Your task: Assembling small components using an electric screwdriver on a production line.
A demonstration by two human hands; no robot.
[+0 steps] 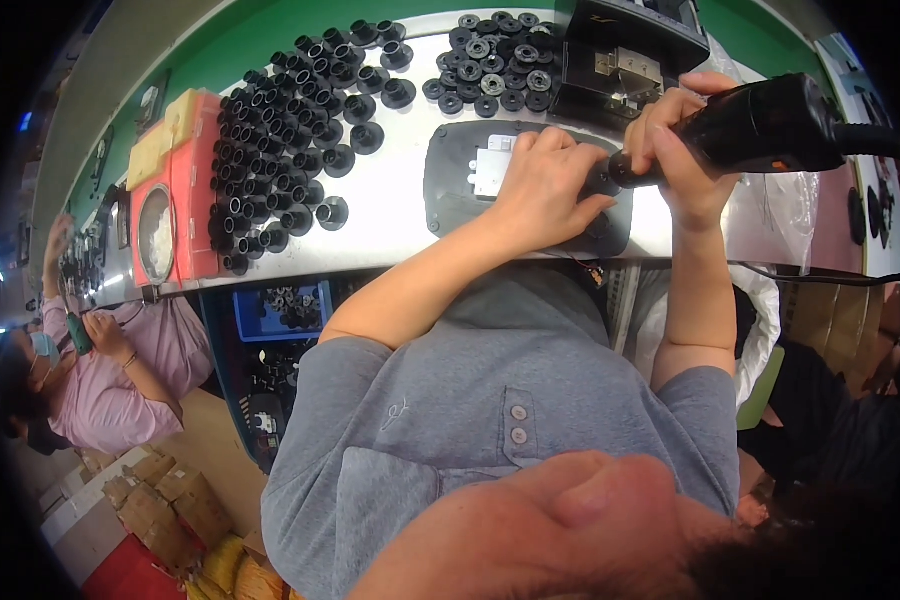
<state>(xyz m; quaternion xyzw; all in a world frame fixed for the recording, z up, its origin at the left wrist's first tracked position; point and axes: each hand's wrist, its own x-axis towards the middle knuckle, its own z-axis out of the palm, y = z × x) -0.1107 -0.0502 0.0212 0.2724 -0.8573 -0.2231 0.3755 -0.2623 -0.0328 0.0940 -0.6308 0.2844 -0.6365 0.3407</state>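
My right hand point(675, 150) is wrapped round a thick black corded power tool point(770, 125) with a small orange switch. The tool lies nearly level, its narrow end pointing left toward my other hand. My left hand point(552, 185) is bent over a small dark part point(600, 180) at the tool's tip, gripping it between fingers and thumb; most of this part is hidden. Beneath is a dark grey mat point(448, 185) with rounded corners. On it a small white block point(490, 172) sits beside my left fingers.
Many black flanged tubes point(290, 130) stand on the left of the metal table, beside a red bin point(198, 190). Black discs point(490, 65) and a black case-like device point(630, 60) are at the back. A clear plastic bag point(780, 215) lies right. A person point(120, 370) works far left.
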